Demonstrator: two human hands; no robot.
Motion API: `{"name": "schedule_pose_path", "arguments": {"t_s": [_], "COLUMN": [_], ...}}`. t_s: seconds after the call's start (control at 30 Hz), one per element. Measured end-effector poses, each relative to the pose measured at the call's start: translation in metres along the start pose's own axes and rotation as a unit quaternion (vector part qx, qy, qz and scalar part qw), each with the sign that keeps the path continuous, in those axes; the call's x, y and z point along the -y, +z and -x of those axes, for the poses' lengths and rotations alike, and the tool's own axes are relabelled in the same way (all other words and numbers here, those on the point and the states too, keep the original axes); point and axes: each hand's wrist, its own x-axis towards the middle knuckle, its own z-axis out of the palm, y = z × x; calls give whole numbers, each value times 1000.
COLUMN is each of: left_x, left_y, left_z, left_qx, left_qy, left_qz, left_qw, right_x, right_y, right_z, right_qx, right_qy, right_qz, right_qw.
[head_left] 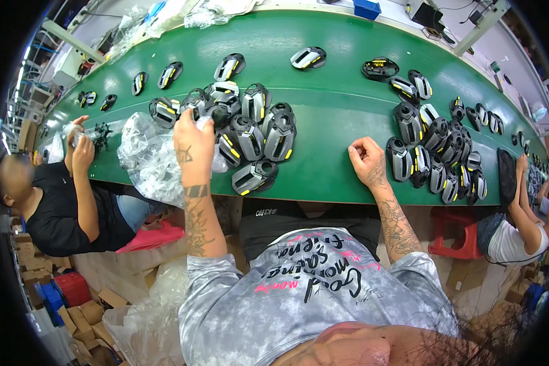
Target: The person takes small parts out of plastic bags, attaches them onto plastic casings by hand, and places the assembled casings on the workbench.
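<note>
My left hand [195, 141] is over the near-left group of grey-and-black, mouse-shaped devices with yellow accents. Its fingers are bent together beside a dark device [221, 111]; clear plastic shows at the thumb, but what they grip is partly hidden. A crumpled heap of clear plastic bags [145, 149] lies just left of that wrist. Near the table's front edge, my right hand [367, 160] rests loosely curled with thumb and forefinger apart, and nothing shows in it. Right of it stands a dense cluster of the same devices [436, 137].
The long green table [329, 122] carries more devices in a spaced row along its far side. One unit [380, 68] shows yellow inner parts. A person in black [73, 207] works at the left, another in white [518, 241] at the right. A red stool [454, 235] stands below the edge.
</note>
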Motion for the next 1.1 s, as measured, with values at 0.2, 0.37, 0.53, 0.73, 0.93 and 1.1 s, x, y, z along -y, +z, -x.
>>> {"name": "schedule_pose_path", "arguments": {"t_s": [0.2,0.37,0.53,0.73,0.93,1.1], "left_x": [47,158,186,235,226,211], "left_y": [-125,-124,-45,-33,-88,-112], "left_z": [0,-18,-21,-36,-35,-28], "left_qx": [-19,233,86,46,-31,-131], "left_qy": [-148,-53,29,120,-187,-163], "left_qz": [-120,-208,-116,-103,276,206], "left_qw": [982,949,989,986,942,956], "right_x": [1,4,8,5,6,6], "right_y": [0,3,6,6,4,2], "right_z": [5,3,3,3,2,2], "right_qx": [-18,-5,10,14,14,29], "right_qy": [-34,-25,-56,-86,-81,-79], "right_qz": [15,60,128,100,101,109], "right_qw": [999,998,990,991,992,990]}}
